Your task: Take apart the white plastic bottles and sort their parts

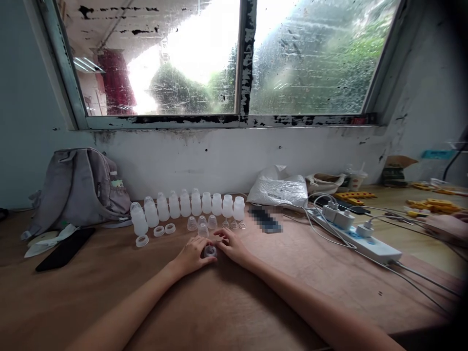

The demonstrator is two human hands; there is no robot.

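My left hand (194,254) curls its thumb and fingers around a small clear plastic bottle part, ring-like from above (210,251), low over the table. Just right of it is my right hand (231,246), fingers bent and apart, its fingertips close to the part; whether they touch it I cannot tell. Beyond the hands stand several clear dome caps (192,224). Clear bottle nipples (234,224) lie right of the caps, and white collar rings (142,241) lie to the left. A row of frosted baby bottles (185,204) stands behind, some capped, those at the right uncapped.
A grey backpack (78,187) and a black phone (66,249) are at the left. A silver padded bag (280,189) rests against the wall. On the right, a white power strip (373,246) trails cables. Another person's hand (444,226) shows at the far right.
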